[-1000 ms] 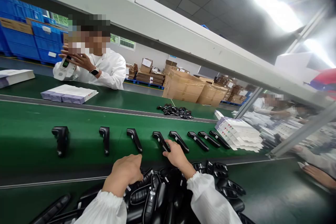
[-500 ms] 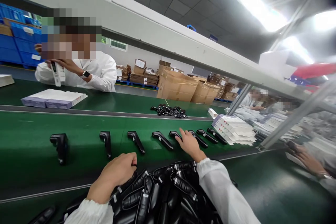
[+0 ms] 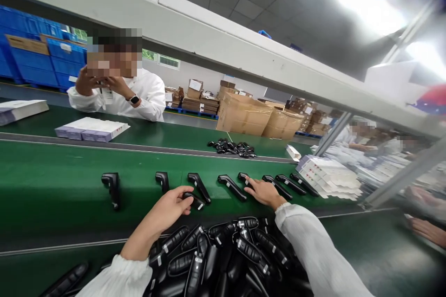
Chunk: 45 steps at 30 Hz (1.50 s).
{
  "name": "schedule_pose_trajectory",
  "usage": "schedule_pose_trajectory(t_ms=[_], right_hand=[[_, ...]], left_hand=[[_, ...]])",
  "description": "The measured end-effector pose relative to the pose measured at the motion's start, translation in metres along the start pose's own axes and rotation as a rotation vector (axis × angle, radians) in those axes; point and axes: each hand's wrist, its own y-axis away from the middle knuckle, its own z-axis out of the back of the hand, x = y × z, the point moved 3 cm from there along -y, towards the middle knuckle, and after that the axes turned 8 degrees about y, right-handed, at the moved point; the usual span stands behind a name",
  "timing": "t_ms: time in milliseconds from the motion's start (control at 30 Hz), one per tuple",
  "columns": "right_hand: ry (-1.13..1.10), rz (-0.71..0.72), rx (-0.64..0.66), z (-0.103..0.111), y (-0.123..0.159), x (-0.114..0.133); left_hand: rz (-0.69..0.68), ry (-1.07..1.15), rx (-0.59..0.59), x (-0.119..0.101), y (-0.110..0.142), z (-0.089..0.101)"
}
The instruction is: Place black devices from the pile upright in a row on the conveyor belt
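Note:
My left hand [image 3: 171, 209] holds a black angled handheld device [image 3: 194, 201] between thumb and fingers, just over the green belt [image 3: 139, 229]. Its grip points to the right, close to another device [image 3: 200, 187] lying in the row. Farther right, my right hand [image 3: 264, 191] has its thumb and fingers around the end of another black handheld device [image 3: 243, 177] on the belt; its lower part is hidden by the hand. Several like devices lie spaced along the row, one at the left [image 3: 113, 190]. Below my hands is a large pile of black devices [image 3: 209, 260].
White-and-purple boxes [image 3: 327, 176] are stacked at the row's right end, with more boxes [image 3: 92, 129] across the belt. A smaller device heap [image 3: 232, 147] lies opposite. A co-worker [image 3: 146, 93] sits across; another person's hand [image 3: 427, 229] is at right. A beam [image 3: 209, 41] spans overhead.
My left hand has risen from the pile's edge to the belt, bringing a black handheld device. My right hand stays at the same device in the row. The whole view has shifted slightly.

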Motion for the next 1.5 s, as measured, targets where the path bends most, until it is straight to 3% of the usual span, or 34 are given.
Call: schedule_pose_trajectory(t_ms=[67,133,233,300,467,533,633,700,800,867,967,1033,1267,1500], right_hand=[[-0.050,-0.044,-0.081,0.024,0.010,0.007],[-0.252,-0.009,-0.202,0.052,0.026,0.029],[-0.689,0.389,-0.226,0.086,0.056,0.087],[-0.912,0.489,-0.248,0.100,0.071,0.118],[-1.647,0.096,-0.302,0.098,0.078,0.144],[-1.908,0.069,-0.252,0.093,0.078,0.149],[-2.088,0.049,-0.220,0.085,0.077,0.150],[-2.052,-0.061,-0.288,0.076,0.072,0.140],[-1.734,-0.190,-0.381,0.063,0.056,0.111],[-1.454,-0.113,-0.321,0.055,0.042,0.096],[-1.068,0.083,-0.171,0.041,0.023,0.090],[-0.833,0.135,-0.120,0.032,0.014,0.094],[-0.178,0.101,-0.081,0.016,-0.011,0.103],[-0.074,0.092,-0.022,0.015,-0.022,0.094]], left_hand=[[0.011,0.065,0.017,0.003,-0.001,-0.003],[0.008,0.112,0.062,0.004,-0.002,-0.011],[-0.005,0.166,0.143,0.001,-0.001,-0.028],[-0.018,0.185,0.214,-0.004,0.001,-0.039],[0.006,0.191,0.402,-0.012,0.012,-0.052],[-0.003,0.219,0.458,-0.013,0.015,-0.054],[-0.042,0.261,0.507,-0.014,0.016,-0.056],[-0.063,0.170,0.473,-0.013,0.013,-0.053],[-0.124,-0.206,0.284,-0.007,0.007,-0.041],[-0.140,-0.488,0.182,0.000,0.003,-0.032],[-0.096,-0.710,0.165,0.011,0.001,-0.028],[-0.084,-0.747,0.168,0.016,0.001,-0.029],[-0.135,-0.742,0.154,0.013,0.003,-0.038],[-0.138,-0.540,0.160,0.006,0.003,-0.028]])
